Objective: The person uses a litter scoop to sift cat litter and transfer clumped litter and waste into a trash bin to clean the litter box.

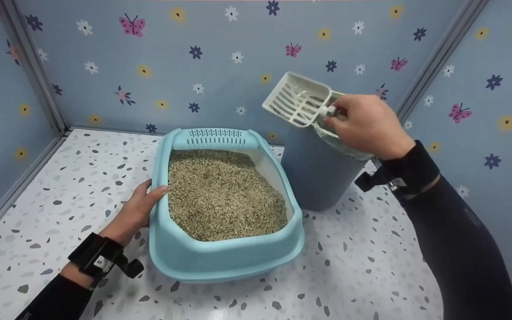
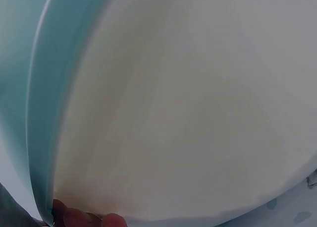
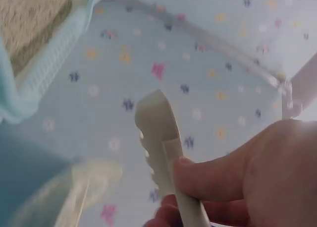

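My right hand [image 1: 365,124] grips the handle of a white slotted litter scoop [image 1: 301,105], tilted above a grey-blue trash bin [image 1: 316,178]. In the right wrist view, my thumb presses along the scoop's handle [image 3: 190,204]. A light blue litter box [image 1: 227,262] full of tan granular litter [image 1: 225,195] stands left of the bin. My left hand [image 1: 137,205] holds the box's left rim, thumb over the edge. From the left wrist, the box's pale lower side fills most of the picture, with fingertips [image 2: 81,218] curled at its edge.
A pale bin liner [image 1: 340,142] folds over the bin's mouth. Flowered blue panels [image 1: 211,89] close off the back and both sides, joined by grey metal posts [image 1: 38,80]. The speckled white surface [image 1: 349,266] lies under the box and bin.
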A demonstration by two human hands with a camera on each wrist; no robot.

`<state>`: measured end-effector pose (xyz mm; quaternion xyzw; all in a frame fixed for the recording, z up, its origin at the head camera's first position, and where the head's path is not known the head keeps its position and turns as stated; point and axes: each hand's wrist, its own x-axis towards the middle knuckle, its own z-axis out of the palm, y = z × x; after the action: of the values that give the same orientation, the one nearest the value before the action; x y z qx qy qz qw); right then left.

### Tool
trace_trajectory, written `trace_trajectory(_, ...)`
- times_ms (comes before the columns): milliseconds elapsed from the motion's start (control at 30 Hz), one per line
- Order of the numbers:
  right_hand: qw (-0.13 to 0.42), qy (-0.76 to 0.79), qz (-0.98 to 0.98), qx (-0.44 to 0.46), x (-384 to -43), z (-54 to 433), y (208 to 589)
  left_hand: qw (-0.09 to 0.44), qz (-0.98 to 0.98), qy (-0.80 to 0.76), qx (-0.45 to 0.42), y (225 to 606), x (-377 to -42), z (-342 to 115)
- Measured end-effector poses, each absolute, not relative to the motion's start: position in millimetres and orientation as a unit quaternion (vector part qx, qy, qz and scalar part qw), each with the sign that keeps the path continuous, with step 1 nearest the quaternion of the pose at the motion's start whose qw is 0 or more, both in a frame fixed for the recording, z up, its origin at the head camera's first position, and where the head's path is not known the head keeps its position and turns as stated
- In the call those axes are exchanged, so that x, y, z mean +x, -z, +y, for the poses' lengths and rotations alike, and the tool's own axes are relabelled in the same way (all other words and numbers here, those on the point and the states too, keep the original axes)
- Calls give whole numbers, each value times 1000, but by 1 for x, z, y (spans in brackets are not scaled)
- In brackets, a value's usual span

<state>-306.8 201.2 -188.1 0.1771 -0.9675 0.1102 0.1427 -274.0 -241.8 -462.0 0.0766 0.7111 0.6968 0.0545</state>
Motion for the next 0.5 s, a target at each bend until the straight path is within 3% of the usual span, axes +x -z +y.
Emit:
trace_trajectory(200, 37, -30, -975, 215, -309, 151, 214, 56, 718, -690, 73, 462, -272, -245)
trace_trajectory(500, -41, 142, -957, 248, -341, 110, 254, 55, 723, -685, 68, 460, -273, -244)
